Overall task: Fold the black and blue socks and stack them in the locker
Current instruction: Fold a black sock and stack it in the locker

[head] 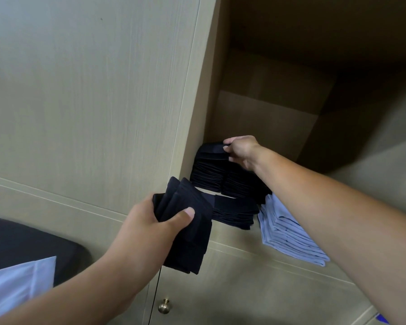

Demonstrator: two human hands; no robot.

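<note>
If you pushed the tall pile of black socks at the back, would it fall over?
Probably it would lean or spill: the tall black sock pile is soft folded cloth, stacked high. The right hand grips its top, perhaps steadying it. The locker wall beside it likely helps.

A single wide-angle head camera looks forward and down from close range, tilted, into the open locker (267, 109) at right, with both forearms reaching in from the bottom edge and closed cabinet doors (80, 102) filling the left.

Right arm hides blue socks (288, 233) (stack's top).
</note>
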